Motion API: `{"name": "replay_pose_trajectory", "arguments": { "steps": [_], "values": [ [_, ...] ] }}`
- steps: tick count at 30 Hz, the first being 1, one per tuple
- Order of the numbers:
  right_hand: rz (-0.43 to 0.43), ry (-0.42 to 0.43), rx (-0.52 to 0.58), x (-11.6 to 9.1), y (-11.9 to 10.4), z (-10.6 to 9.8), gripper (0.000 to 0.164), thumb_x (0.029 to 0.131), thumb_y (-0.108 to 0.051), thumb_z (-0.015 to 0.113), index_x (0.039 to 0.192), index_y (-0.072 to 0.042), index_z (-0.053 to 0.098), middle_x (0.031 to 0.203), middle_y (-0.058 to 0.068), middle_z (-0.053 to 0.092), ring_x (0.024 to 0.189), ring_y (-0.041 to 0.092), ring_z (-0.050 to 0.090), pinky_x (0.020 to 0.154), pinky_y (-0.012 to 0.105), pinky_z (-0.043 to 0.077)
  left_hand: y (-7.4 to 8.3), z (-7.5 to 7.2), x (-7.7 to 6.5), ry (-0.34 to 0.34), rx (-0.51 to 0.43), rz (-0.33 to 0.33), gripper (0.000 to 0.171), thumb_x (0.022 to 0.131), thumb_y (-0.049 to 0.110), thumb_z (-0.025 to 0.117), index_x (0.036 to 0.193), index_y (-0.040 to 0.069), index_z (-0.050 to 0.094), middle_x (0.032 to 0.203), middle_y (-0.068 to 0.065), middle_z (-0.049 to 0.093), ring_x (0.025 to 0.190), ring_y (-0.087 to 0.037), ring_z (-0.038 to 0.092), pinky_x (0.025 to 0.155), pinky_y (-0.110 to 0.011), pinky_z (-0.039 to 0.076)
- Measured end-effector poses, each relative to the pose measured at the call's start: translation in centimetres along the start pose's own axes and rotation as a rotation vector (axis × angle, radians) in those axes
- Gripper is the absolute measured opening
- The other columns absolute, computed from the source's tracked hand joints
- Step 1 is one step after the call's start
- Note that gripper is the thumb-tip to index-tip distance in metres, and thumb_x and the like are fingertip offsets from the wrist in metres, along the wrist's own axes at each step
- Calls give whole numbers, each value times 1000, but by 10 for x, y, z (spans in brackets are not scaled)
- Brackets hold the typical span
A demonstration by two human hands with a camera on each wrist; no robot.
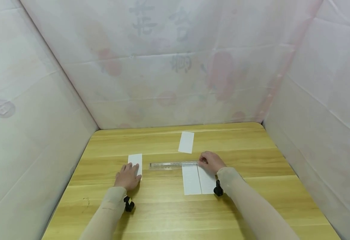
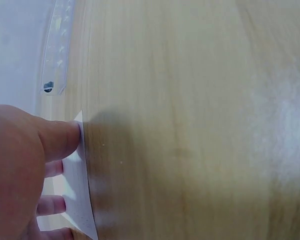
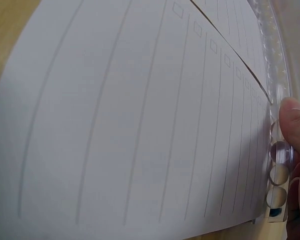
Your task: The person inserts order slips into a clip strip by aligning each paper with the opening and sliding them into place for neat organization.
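- The wood-grain table is enclosed by pale fabric: a back wall at twelve o'clock, marked with reddish patches and faint characters, a left wall at nine to ten and a right wall at two to three.
- A clear strip is laid near the middle of the table, running from nine to three o'clock; a dark spot is seen at its nine o'clock end.
- From the strip's middle, a far sheet is found at one o'clock, well apart from both hands.
- At four to five o'clock, two white sheets are set side by side, a left-hand sheet and a right-hand sheet, parted by a narrow gap. The right-hand one is printed with grey lines and small squares.
- The strip is met by their twelve o'clock edges; whether they are overlapped cannot be told.
- The strip's three o'clock end is pinched by the right hand, by which part of the right-hand sheet is covered.
- At nine o'clock, another sheet is touched by the left hand, its fingers spread apart; its lower part is covered.
- A black camera is worn on each wrist.
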State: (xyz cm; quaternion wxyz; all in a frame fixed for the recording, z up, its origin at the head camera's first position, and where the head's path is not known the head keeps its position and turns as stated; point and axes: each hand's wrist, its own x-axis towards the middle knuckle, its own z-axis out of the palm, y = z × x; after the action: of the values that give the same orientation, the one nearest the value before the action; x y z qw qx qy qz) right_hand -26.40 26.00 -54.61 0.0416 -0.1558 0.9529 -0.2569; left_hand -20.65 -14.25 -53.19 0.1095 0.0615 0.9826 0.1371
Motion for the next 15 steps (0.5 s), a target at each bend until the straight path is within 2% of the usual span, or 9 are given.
{"name": "replay_pose_trajectory", "arguments": {
  "steps": [5, 11, 15],
  "values": [
    [2, 8, 13, 0, -1, 1, 10, 88, -25, 71, 84, -20, 63, 82, -6, 56, 74, 14, 50, 69, 32, 43, -3, 2, 3, 14, 5, 21, 57, 97, 33, 53, 146, 7, 40, 148, -26, 30, 135, -49, 24, 101, -68, 25],
    [-6, 16, 12, 0, -3, 5, 9, 88, -24, 70, 84, -19, 64, 81, -6, 56, 74, 13, 50, 69, 33, 44, -9, 4, 4, 32, 12, 64, 56, 97, 31, 55, 144, 4, 42, 145, -27, 34, 135, -45, 27, 110, -57, 19],
    [8, 4, 24, -1, -5, 5, 9, 88, -24, 70, 83, -20, 63, 81, -6, 56, 74, 13, 50, 69, 33, 44, -11, 7, 2, 36, -4, 77, 57, 97, 31, 55, 144, 4, 41, 145, -27, 34, 135, -45, 27, 110, -57, 19]
  ]
}}
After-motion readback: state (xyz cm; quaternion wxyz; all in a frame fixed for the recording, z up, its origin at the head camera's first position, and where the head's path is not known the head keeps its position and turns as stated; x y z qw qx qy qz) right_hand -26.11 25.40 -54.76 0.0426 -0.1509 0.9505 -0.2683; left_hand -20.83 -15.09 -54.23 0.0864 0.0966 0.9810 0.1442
